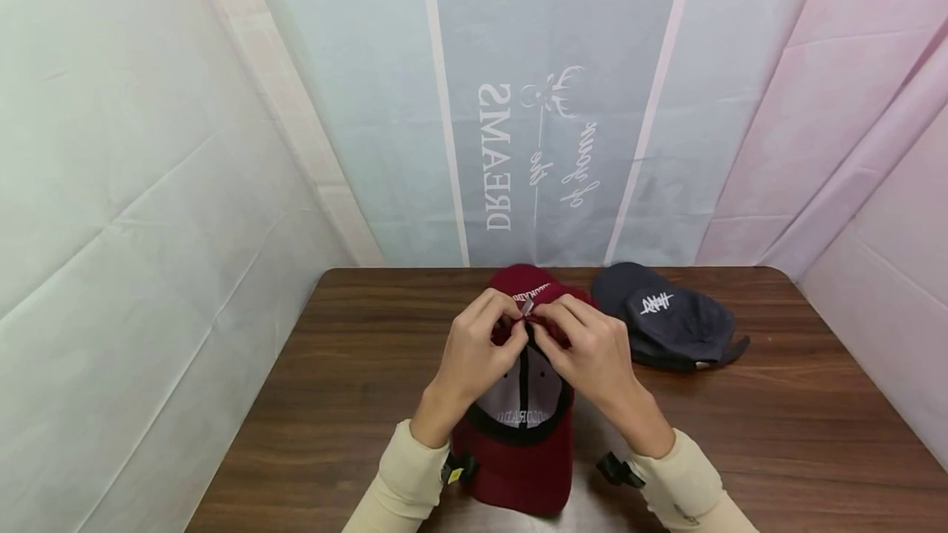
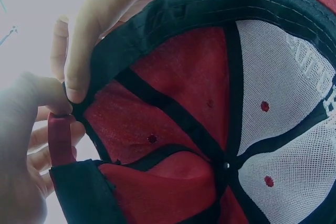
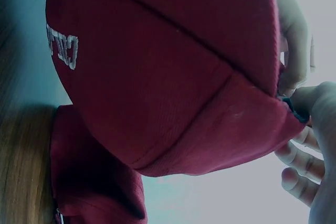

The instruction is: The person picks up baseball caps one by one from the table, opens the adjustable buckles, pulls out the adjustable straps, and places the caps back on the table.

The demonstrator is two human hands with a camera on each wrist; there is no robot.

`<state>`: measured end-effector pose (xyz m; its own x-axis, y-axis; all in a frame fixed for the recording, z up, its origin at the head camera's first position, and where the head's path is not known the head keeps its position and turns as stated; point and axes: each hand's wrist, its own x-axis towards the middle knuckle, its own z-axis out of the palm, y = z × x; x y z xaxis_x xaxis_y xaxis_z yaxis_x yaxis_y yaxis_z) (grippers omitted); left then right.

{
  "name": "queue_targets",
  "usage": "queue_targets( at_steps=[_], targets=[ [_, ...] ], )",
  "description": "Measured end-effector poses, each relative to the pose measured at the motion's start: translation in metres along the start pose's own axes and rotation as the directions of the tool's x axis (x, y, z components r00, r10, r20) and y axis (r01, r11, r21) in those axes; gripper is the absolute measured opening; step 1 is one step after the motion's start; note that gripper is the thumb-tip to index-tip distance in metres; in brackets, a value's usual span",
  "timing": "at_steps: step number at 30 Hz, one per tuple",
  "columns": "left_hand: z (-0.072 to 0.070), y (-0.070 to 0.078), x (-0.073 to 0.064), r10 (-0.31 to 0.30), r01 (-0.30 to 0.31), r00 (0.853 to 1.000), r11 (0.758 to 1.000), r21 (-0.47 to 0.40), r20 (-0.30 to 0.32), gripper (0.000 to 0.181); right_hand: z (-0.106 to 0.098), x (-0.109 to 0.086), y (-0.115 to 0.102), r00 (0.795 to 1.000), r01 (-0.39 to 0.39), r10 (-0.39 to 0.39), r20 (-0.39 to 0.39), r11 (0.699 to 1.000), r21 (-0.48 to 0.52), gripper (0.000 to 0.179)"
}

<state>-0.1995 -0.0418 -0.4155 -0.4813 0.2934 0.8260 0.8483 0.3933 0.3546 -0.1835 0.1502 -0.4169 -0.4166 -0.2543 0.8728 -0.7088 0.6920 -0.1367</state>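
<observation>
A red cap (image 1: 522, 471) is held with its brim toward me and its inside facing up. That inside has pale mesh panels (image 2: 268, 87) and a black sweatband (image 2: 173, 11). My left hand (image 1: 474, 352) pinches the back strap (image 2: 61, 140) at the cap's rear opening. From the other side, my right hand (image 1: 598, 352) pinches the same spot, its fingertips close against the left ones. A small shiny piece (image 1: 527, 308) sticks up between them. The fingers hide how the strap ends meet.
Behind the held cap lies a second red cap (image 1: 522, 276) with white lettering. A dark navy cap (image 1: 681, 323) with white script rests at the back right of the wooden table (image 1: 341, 401). Printed fabric (image 1: 370, 105) hangs behind and along both sides.
</observation>
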Motion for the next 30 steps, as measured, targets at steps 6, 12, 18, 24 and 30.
queue_targets(
  at_steps=[6,12,18,24,30],
  targets=[
    [-0.0005,-0.0006,0.0012,0.032,-0.032,0.999,0.999,-0.001,-0.026,0.017,0.0015,-0.0004,-0.0012,1.0,0.014,-0.014,0.0,1.0,0.016,0.019],
    [-0.0003,-0.001,0.0019,0.051,-0.051,0.997,0.999,0.0,-0.05,0.018,0.003,-0.0009,-0.0013,1.0,0.015,-0.015,-0.008,1.0,0.013,0.028],
    [-0.0012,-0.0017,0.0019,0.062,-0.062,0.996,0.998,0.001,-0.063,0.015,0.0005,-0.0016,-0.0019,1.0,-0.015,0.015,0.014,1.0,0.003,0.014],
    [-0.0018,-0.0017,0.0018,0.064,-0.063,0.995,0.998,0.012,-0.076,0.023,-0.0012,-0.0017,-0.002,1.0,-0.015,0.015,0.011,1.0,-0.001,0.002],
    [-0.0021,-0.0008,0.0018,0.061,-0.061,0.995,0.998,-0.001,-0.073,0.02,-0.0027,-0.0011,-0.0031,1.0,-0.012,0.012,0.005,1.0,-0.008,0.005]
  ],
)
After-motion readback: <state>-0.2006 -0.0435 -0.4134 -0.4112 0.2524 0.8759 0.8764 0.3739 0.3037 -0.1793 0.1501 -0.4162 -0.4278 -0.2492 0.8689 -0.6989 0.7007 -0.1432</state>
